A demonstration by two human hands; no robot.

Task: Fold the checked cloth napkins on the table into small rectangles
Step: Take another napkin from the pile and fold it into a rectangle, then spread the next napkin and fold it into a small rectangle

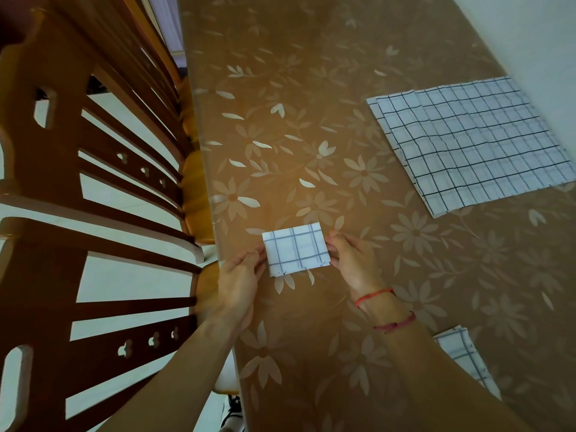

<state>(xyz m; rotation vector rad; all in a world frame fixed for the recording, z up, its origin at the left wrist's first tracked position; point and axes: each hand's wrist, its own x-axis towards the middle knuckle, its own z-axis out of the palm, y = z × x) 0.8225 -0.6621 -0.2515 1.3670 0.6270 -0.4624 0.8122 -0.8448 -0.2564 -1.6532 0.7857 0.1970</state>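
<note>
1. Near the worktop [311, 88] edge, left hand [237, 275] and right hand [352, 260] pinch the sides of a small folded napkin [296, 249] — it looks done.
2. Farther off, flat napkins [473, 141] — not folded yet.
3. Low right, a checked napkin [464, 357] lies half hidden.

Left hand [238, 275] and right hand [350, 261] pinch folded napkin [295, 248].

We look through one wide-angle camera worn on the head, tipped forward and steeply down over the counter [311, 88]. It sits close: both forearms [187, 369] enter at the bottom edge, and the left hand [237, 275] and right hand [352, 263] meet at the folded napkin [296, 247] low in the middle. Chairs [62, 169] fill our left side, a wall [530, 32] the upper right corner.
</note>
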